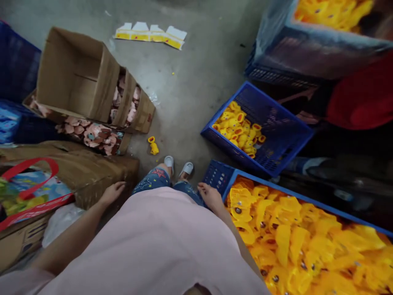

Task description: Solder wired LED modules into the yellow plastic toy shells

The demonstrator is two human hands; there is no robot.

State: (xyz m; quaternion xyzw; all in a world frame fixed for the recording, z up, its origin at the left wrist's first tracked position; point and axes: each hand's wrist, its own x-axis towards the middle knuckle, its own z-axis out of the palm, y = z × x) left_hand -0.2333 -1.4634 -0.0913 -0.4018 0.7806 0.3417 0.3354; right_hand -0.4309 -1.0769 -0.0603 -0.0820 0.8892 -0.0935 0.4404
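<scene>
Both hands hang loose beside the person's pink shirt (153, 241), fingers softly bent and apart from any object, as far as I can see from here. The left hand (114, 191) is just beside a large cardboard box (101, 166); the right hand (211, 196) is by the corner of the near blue crate (219, 174) — heaped with yellow molded pieces (307, 233), some with dark, shiny eyes. On the floor beyond the feet, left of center, lies a single yellow toy (153, 146). To the right, a tilted blue crate (236, 147) holds smaller yellow figures (241, 129) along its left side. Far left, an open carton (69, 73) tops pink and brown pieces (100, 137); at the far side lies a white-and-yellow card strip (150, 35) — flat on the floor.
</scene>
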